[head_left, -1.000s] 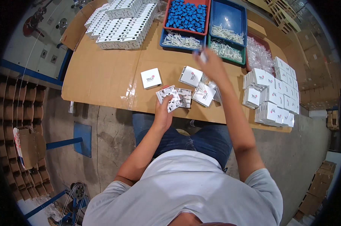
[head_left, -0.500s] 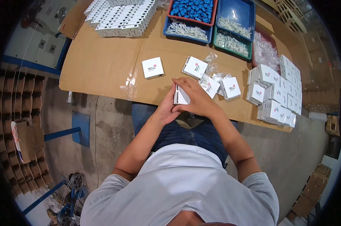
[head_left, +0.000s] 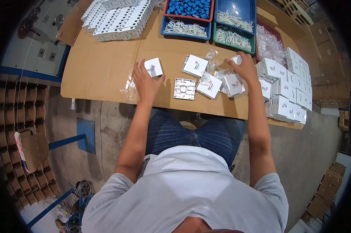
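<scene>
My left hand (head_left: 146, 83) has its thumb and fingers around the edges of a white square box (head_left: 153, 67) on the cardboard-covered table. Over to the right, my right hand (head_left: 245, 69) is closed with thumb and fingertips on a white piece (head_left: 236, 59), partly hidden by the fingers. Between the hands lies a white square frame (head_left: 184, 89), its moulded inner side facing up. Beside it are more white square boxes with a small red mark, one at the back (head_left: 195, 66), one in front (head_left: 209, 86) and one below my right hand (head_left: 233, 84).
Stacked white boxes stand at the right (head_left: 286, 91) and far left (head_left: 121, 21). Trays at the back hold blue parts (head_left: 189, 8) and pale plugs (head_left: 185, 28). A red tray holds clear plastic bags (head_left: 269, 44); small clear bags (head_left: 211, 54) lie among the boxes.
My hands have parted from the white square piece held between them near the table edge. The left reached to the left box, the right to the right; the open frame now lies between them.
</scene>
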Demonstrator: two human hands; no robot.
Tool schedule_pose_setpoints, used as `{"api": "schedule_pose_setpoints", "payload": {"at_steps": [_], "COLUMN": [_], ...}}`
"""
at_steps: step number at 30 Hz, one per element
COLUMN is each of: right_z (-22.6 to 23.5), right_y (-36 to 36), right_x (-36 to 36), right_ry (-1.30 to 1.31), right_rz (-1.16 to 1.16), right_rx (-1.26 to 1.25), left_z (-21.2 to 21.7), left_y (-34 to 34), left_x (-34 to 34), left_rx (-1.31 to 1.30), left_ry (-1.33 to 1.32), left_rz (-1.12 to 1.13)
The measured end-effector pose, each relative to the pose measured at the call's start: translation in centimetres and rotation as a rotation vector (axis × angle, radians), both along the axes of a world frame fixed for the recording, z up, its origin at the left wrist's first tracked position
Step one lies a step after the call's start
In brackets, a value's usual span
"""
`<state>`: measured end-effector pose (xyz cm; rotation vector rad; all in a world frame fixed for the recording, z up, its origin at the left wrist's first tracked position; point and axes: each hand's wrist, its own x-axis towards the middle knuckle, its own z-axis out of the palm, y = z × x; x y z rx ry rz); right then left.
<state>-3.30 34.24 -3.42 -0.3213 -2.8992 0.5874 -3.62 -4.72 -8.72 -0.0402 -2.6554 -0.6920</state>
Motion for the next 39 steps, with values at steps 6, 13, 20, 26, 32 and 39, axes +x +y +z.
{"api": "schedule_pose_setpoints", "payload": {"at_steps": [6,13,20,26,32,39], "right_z": [-3.7,-1.9,1.9,2.7,3.2,4.7], "right_y": [1.8,0.8,-11.6,-16.8,-16.0,-16.6], "right_x": [-2.3,-1.7,2.4,6.3,7.9,9.3], "right_ry": [-0.358,-0.371,-0.085,-0.139,-0.013,-0.003], "right_rz": [-0.057,-0.059,0.164,0.271,0.429,0.576], "right_rx": [0.161,0.160,-0.620,-0.640,-0.970,-0.990], "left_z": [-1.4,0.4,5.6,7.9,6.9,8.0], "left_y": [-3.0,-2.1,2.5,5.1,4.6,6.0], "left_x": [-1.9,0.0,4.1,5.7,5.1,6.8], "left_rx": [0.007,0.261,0.281,0.281,1.081,1.563], "left_ry": [-0.203,-0.100,0.086,0.048,-0.437,-1.243], "left_rz": [-0.184,-0.225,-0.513,-0.731,-0.552,-0.453]}}
